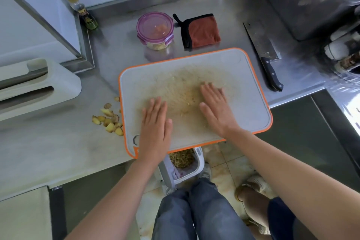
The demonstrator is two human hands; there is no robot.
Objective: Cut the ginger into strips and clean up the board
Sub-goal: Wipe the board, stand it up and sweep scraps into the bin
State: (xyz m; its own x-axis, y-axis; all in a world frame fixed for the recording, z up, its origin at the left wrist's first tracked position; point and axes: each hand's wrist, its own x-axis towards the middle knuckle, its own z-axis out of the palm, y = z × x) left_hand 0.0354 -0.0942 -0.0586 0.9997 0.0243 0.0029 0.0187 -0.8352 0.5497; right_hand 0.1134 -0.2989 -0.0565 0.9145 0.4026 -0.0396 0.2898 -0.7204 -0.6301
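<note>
A grey cutting board (233, 64) with an orange rim lies on the steel counter, its front edge hanging over the counter's edge. Its middle is stained yellow-brown with a few ginger shreds (185, 110). My left hand (155, 122) lies flat on the board near the front left, fingers together. My right hand (216, 107) lies flat on the board's middle, palm down. Neither hand holds anything. Ginger peel pieces (109, 120) lie on the counter left of the board. A cleaver (263, 52) with a black handle rests to the right of the board.
A purple-lidded glass container (154, 29) and a red cloth (201, 30) sit behind the board. A small bin (182, 163) with shredded scraps stands on the floor below the board's front edge. A bottle (81, 10) stands far left; a grey tray (39, 85) sits left.
</note>
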